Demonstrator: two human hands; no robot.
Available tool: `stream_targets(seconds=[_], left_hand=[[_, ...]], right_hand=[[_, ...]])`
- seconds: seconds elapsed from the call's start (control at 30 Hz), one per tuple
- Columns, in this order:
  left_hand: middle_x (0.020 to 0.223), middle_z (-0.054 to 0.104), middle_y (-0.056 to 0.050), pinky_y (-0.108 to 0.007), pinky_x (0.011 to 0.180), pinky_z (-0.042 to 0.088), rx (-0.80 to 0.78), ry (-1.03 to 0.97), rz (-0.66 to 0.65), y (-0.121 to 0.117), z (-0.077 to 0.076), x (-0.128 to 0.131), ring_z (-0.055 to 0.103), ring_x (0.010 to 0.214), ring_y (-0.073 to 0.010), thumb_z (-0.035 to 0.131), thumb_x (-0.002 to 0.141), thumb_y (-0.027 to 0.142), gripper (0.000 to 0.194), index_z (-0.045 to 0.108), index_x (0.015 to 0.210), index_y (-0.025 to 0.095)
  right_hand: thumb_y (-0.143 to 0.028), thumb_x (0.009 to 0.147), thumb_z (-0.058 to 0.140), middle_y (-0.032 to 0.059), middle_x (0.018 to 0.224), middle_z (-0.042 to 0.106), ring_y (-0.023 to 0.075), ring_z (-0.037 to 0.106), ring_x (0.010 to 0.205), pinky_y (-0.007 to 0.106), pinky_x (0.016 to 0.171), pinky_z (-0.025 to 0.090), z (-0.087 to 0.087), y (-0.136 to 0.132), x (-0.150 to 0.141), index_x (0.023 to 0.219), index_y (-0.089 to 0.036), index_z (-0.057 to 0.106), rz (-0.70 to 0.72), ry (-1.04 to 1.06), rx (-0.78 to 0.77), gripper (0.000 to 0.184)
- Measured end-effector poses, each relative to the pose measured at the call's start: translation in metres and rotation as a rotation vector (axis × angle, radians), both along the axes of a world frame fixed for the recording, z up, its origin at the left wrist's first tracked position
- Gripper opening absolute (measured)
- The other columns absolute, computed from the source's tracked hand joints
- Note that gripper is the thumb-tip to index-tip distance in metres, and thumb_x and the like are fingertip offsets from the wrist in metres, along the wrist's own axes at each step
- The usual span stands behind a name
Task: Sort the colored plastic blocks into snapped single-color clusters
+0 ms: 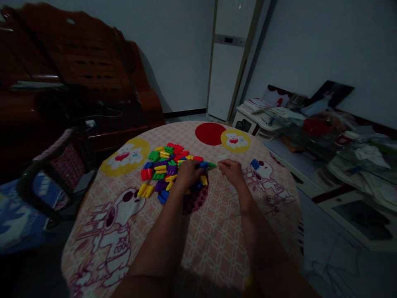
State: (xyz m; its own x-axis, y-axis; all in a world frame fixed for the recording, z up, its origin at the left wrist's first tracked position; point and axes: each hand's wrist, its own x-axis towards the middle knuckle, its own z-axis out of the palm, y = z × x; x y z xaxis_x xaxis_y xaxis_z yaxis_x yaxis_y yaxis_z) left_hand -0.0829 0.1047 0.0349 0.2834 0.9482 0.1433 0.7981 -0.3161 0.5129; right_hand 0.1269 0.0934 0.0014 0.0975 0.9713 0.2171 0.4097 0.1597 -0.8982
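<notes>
A heap of plastic building blocks (161, 168) in red, yellow, green, blue and purple lies on the cloth-covered table (217, 231). At the heap's right side my left hand (187, 174) is closed, and a blue block (203, 164) with a green block (212, 164) at its end sticks out from its fingertips. The green tip points toward my right hand (231, 170). That hand is pinched closed just right of the tip, slightly apart from it; whatever its fingers may hold is hidden. A separate blue block (254, 164) lies farther right on the cloth.
A chair (58, 174) stands at the table's left, before a wooden bench (89, 78). On the right, a low cabinet (310, 161) carries papers, bags and other clutter. Behind the table stands a tall white appliance (228, 74) against the wall.
</notes>
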Motion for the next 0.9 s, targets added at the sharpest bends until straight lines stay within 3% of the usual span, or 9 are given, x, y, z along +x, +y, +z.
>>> stream_targets(seconds=[0.13, 0.27, 0.37, 0.5, 0.63, 0.77, 0.9], left_hand=[[0.065, 0.068, -0.001, -0.025, 0.062, 0.044, -0.045, -0.231, -0.120, -0.003, 0.006, 0.006, 0.062, 0.065, -0.0171, 0.060, 0.081, 0.034, 0.022, 0.073, 0.080, 0.016], [0.066, 0.067, -0.002, -0.025, 0.063, 0.044, -0.039, -0.274, -0.166, -0.006, 0.004, 0.016, 0.060, 0.065, -0.0161, 0.057, 0.082, 0.031, 0.024, 0.073, 0.085, 0.014], [0.077, 0.072, -0.005, -0.027, 0.068, 0.048, -0.045, -0.309, -0.166, -0.004, 0.002, 0.016, 0.064, 0.071, -0.0177, 0.058, 0.082, 0.031, 0.034, 0.072, 0.106, 0.012], [0.089, 0.075, -0.008, -0.030, 0.074, 0.051, -0.030, -0.274, -0.094, -0.001, 0.004, 0.003, 0.068, 0.078, -0.0206, 0.059, 0.082, 0.031, 0.042, 0.070, 0.117, 0.013], [0.091, 0.076, -0.008, -0.030, 0.075, 0.051, -0.019, -0.228, -0.030, 0.001, 0.009, -0.009, 0.068, 0.077, -0.0208, 0.059, 0.081, 0.031, 0.041, 0.073, 0.115, 0.014], [0.087, 0.076, -0.008, -0.031, 0.073, 0.049, 0.002, -0.169, 0.040, 0.003, 0.009, -0.015, 0.067, 0.075, -0.0213, 0.059, 0.080, 0.031, 0.040, 0.075, 0.112, 0.014], [0.084, 0.076, -0.008, -0.030, 0.071, 0.048, 0.015, -0.156, 0.084, 0.006, 0.004, -0.019, 0.067, 0.075, -0.0212, 0.059, 0.081, 0.033, 0.037, 0.076, 0.108, 0.015]], right_hand=[[-0.043, 0.074, 0.065, -0.0002, 0.071, 0.068, 0.0121, 0.057, 0.053, 0.023, 0.048, 0.046, 0.012, -0.006, -0.008, 0.101, -0.018, 0.077, 0.180, 0.152, -0.100, 0.038], [-0.041, 0.069, 0.069, -0.0016, 0.062, 0.066, 0.0094, 0.052, 0.047, 0.021, 0.045, 0.043, 0.021, -0.008, -0.009, 0.088, -0.017, 0.077, 0.226, 0.191, -0.116, 0.031], [-0.041, 0.065, 0.071, -0.0012, 0.058, 0.066, 0.0103, 0.054, 0.046, 0.020, 0.043, 0.042, 0.029, -0.006, 0.007, 0.080, -0.016, 0.074, 0.056, 0.221, -0.095, 0.029], [-0.042, 0.068, 0.068, 0.0013, 0.059, 0.066, 0.0146, 0.058, 0.049, 0.023, 0.043, 0.042, 0.035, -0.005, 0.056, 0.081, -0.014, 0.072, -0.419, 0.181, 0.030, 0.031], [-0.030, 0.072, 0.061, 0.0100, 0.073, 0.073, 0.0229, 0.068, 0.068, 0.033, 0.064, 0.052, 0.032, -0.016, 0.107, 0.082, -0.012, 0.074, -0.807, -0.204, 0.141, 0.024], [-0.024, 0.078, 0.057, 0.0165, 0.085, 0.076, 0.0281, 0.070, 0.082, 0.038, 0.078, 0.050, 0.024, -0.025, 0.126, 0.087, -0.011, 0.077, -0.888, -0.533, 0.028, 0.025], [-0.023, 0.083, 0.056, 0.0199, 0.093, 0.076, 0.0276, 0.068, 0.084, 0.037, 0.080, 0.047, 0.016, -0.023, 0.123, 0.094, -0.009, 0.077, -0.865, -0.631, -0.076, 0.028]])
